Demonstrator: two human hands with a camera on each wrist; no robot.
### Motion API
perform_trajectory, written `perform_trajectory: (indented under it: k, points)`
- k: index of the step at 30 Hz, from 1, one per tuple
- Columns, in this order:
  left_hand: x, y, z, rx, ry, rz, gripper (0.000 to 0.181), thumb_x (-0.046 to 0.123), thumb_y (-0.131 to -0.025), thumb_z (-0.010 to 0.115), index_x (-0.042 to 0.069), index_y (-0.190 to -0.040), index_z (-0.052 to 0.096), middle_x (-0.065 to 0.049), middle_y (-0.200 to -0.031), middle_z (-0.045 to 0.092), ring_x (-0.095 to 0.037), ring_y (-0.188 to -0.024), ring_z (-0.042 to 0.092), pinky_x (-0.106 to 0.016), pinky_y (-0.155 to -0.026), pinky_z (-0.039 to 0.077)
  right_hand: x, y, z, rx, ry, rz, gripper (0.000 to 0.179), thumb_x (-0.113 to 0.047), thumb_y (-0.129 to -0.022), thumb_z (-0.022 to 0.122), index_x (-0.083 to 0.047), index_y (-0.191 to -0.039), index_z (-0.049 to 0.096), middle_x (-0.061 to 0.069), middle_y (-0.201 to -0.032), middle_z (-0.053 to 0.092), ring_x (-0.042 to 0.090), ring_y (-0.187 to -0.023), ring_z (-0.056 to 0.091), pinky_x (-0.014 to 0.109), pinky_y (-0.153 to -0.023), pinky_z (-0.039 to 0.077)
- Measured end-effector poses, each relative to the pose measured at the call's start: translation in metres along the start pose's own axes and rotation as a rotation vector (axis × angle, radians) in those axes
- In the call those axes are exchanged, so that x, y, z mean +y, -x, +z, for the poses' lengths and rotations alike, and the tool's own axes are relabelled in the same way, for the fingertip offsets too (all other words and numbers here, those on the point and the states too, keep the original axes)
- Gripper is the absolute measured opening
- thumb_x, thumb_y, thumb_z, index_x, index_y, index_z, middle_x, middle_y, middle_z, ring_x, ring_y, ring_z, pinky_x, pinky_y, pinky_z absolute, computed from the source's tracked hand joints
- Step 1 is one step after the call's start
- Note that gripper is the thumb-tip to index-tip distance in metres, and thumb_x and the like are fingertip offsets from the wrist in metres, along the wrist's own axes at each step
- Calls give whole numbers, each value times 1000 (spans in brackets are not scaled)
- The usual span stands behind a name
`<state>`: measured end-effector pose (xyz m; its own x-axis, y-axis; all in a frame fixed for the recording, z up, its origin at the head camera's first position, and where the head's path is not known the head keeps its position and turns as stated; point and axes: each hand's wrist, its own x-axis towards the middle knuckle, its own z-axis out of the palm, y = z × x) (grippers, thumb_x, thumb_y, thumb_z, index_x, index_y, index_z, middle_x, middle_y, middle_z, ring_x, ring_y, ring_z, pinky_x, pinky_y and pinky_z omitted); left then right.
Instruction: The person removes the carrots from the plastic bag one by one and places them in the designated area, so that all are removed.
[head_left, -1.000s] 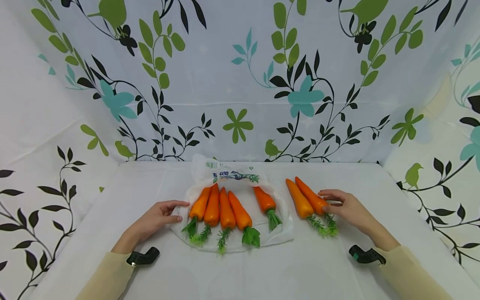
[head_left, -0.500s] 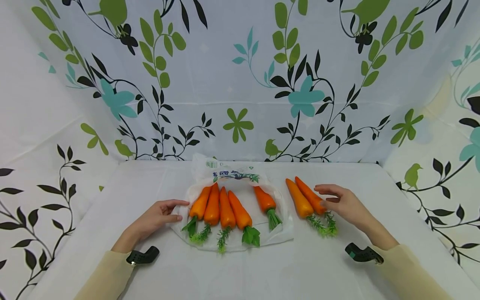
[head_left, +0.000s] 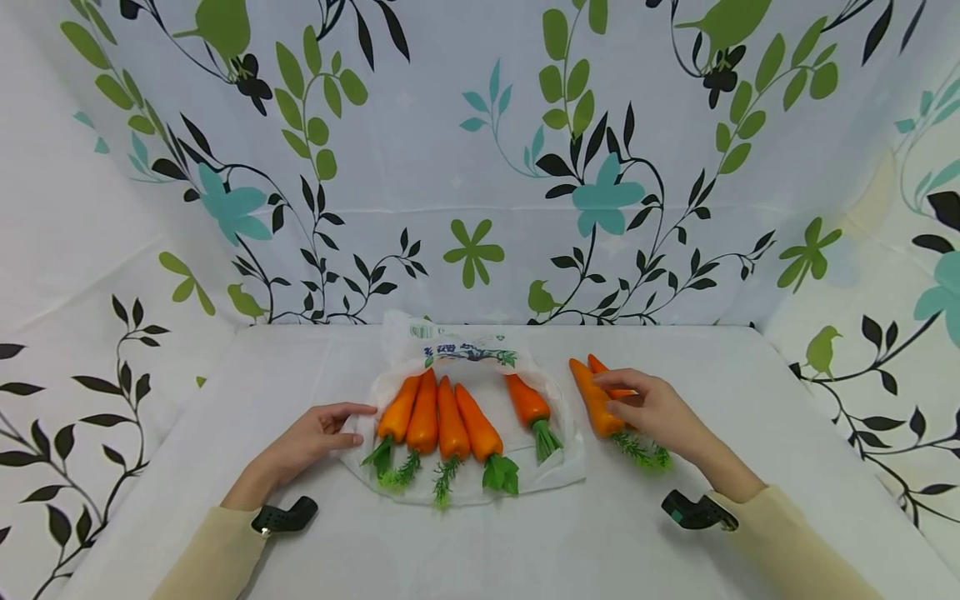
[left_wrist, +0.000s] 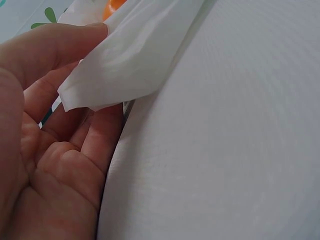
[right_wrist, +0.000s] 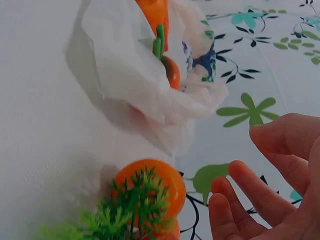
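Several orange carrots (head_left: 453, 422) with green tops lie in the open mouth of a white plastic bag (head_left: 566, 462). My left hand (head_left: 311, 437) holds the bag's left edge. The left wrist view has the white film (left_wrist: 127, 62) between its thumb and fingers. To the right of the bag are two more carrots; the nearer one (head_left: 592, 400) shows whole, the other is partly covered by my right hand (head_left: 652, 412). That hand is over them with its fingers parted. In the right wrist view the fingers hold nothing, and a carrot's blunt end (right_wrist: 172, 187) shows beside them.
A white table (head_left: 480, 550) carries everything. Behind it hangs a white cloth (head_left: 420, 183) printed with leaves, flowers and birds. Each wrist wears a dark strap; the left strap (head_left: 285, 515) and right strap (head_left: 699, 510) sit at the sleeve ends.
My right hand has moved left, from the outer side of the two loose carrots to over them. The left hand, the bag and the carrots stay where they were.
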<state>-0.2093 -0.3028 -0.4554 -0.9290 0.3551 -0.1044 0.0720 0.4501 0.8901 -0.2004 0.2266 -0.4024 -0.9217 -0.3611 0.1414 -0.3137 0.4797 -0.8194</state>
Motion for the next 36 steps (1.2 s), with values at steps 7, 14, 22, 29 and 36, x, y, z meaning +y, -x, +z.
perform_trajectory:
  k: [7, 14, 22, 29, 36]
  points:
    - [0, 0, 0, -9, -6, 4, 42, 19, -89, 75, 12, -130, 66, -12, -146, 49, -31, -119, 35, -32, -101, 31, -7, -8, 14, -1, 48, -62, 32, -2, -92, 66, -4, -124, 67, 12, -124, 65, 38, -117, 58, 47, -94, 50]
    - [-1, -2, 0, -20, -15, 3, 43, 21, -90, 74, 14, -131, 65, -12, -144, 48, -30, -118, 34, -30, -97, 31, -14, -12, 25, -23, 36, -95, 31, 1, -93, 64, -7, -123, 68, 8, -123, 67, 35, -113, 59, 37, -92, 51]
    - [0, -1, 0, -27, 5, 1, 43, 20, -89, 74, 11, -131, 65, -13, -149, 46, -30, -126, 33, -50, -109, 24, -24, -20, 39, -65, 3, -153, 30, -1, -93, 64, -4, -122, 68, 11, -120, 68, 30, -110, 62, 35, -91, 52]
    - [1, 0, 0, -33, -9, 8, 44, 21, -90, 74, 11, -131, 65, -13, -146, 47, -31, -119, 34, -34, -101, 30, -29, -24, 49, -74, 7, -196, 30, 1, -93, 62, -4, -122, 68, 11, -121, 68, 29, -110, 63, 35, -90, 53]
    - [0, -1, 0, -29, -14, 12, 43, 21, -90, 74, 12, -131, 65, -13, -147, 47, -31, -123, 34, -46, -107, 26, -34, -31, 58, -129, 35, -209, 30, -2, -94, 64, -6, -123, 67, 7, -124, 66, 28, -116, 59, 43, -92, 51]
